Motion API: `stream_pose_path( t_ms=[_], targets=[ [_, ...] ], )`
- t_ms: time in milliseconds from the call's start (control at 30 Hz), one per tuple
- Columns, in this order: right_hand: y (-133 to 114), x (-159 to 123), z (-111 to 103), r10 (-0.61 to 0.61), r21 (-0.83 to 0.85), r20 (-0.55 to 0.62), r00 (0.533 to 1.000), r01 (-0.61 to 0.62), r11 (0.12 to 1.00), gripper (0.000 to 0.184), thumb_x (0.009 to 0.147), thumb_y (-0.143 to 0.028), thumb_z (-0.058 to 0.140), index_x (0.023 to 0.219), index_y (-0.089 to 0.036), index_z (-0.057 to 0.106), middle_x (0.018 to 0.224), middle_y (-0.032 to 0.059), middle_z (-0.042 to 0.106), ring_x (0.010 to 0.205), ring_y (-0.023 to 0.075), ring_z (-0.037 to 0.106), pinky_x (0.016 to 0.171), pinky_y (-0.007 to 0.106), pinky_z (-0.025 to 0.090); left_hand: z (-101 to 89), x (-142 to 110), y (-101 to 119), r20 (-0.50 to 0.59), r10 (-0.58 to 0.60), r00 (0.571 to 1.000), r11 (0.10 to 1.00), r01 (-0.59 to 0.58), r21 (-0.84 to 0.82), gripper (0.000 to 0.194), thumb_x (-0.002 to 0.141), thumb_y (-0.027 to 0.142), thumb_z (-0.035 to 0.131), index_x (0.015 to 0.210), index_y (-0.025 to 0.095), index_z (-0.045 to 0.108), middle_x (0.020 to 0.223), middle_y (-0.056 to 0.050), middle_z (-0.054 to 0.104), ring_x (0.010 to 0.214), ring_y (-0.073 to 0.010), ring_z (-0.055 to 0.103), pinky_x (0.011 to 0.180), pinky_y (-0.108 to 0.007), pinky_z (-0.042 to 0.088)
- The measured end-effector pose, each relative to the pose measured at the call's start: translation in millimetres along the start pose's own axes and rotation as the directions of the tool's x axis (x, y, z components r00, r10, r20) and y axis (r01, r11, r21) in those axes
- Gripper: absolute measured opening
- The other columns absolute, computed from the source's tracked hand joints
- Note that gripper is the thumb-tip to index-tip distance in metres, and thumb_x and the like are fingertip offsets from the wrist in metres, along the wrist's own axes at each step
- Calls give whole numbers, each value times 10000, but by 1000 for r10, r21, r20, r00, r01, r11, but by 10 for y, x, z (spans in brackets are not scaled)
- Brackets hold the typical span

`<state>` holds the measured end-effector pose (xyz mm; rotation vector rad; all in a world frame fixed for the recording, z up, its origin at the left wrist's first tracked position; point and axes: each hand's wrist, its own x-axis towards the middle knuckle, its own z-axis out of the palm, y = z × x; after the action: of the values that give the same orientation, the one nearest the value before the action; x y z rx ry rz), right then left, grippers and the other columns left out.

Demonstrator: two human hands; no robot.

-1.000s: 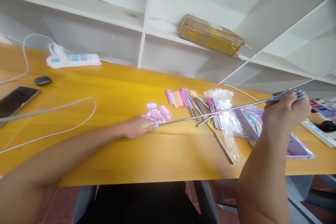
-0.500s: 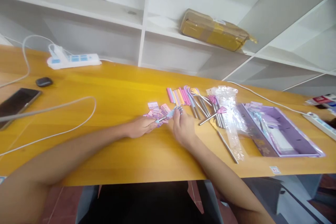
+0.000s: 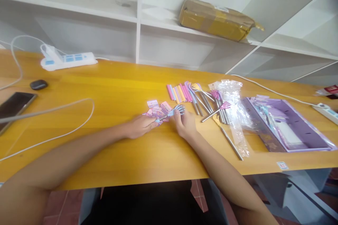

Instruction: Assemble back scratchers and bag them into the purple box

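Both hands are closed on one short back scratcher (image 3: 173, 111) with a light blue claw head and a metal rod. My left hand (image 3: 141, 126) grips its blue handle end, while my right hand (image 3: 185, 123) pinches it by the claw. Beneath and behind it lies a heap of pink and purple printed cards (image 3: 157, 108). To the right are several more back scratchers (image 3: 207, 100) with purple, yellow and pink heads. One yellow-headed back scratcher (image 3: 228, 137) lies apart, slanting toward the front edge. Pink, blue and orange handle sleeves (image 3: 179, 93) sit in a row behind my right hand.
Clear plastic bags (image 3: 235, 102) lie beside a purple box (image 3: 297, 126) holding packets. At the left are a phone (image 3: 16, 107), a black case (image 3: 38, 84), a power strip (image 3: 70, 60) and loose white cables. A taped parcel (image 3: 216, 19) rests on the shelf behind.
The view has shifted slightly. Both hands keep their hold on the blue back scratcher, whose claw now shows more plainly by my right fingers.
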<state>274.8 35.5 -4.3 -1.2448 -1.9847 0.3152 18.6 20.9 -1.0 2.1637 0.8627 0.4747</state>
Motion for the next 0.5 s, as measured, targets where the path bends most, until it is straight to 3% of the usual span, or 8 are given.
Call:
stream_pose_path(
  t_ms=[200,333,500],
  targets=[
    [-17,5,0,19,120,52,998,-25,992,397,1075,-553,477,995,-188,611,830,78,694,690,196,633,632,292,435,-19,0,7,24,11,1000,1000,-12,12,502,1147,490,324,1602,343,478,1701,-21,469,1527,-266,490,1262,-415,384],
    [-45,12,64,-10,307,110,994,-24,951,423,1095,-558,452,1066,-187,652,912,82,704,773,200,665,715,314,513,-20,2,14,31,-8,999,998,6,57,488,1137,510,337,1520,302,557,1632,-64,553,1451,-291,565,1201,-424,444],
    [18,-8,126,9,444,145,989,-73,893,426,1115,-542,428,1145,-185,657,888,57,669,723,173,628,718,317,510,-24,7,27,75,-27,997,991,17,130,481,1140,513,299,1325,240,649,1409,-107,700,1242,-292,673,1068,-417,512]
  ],
)
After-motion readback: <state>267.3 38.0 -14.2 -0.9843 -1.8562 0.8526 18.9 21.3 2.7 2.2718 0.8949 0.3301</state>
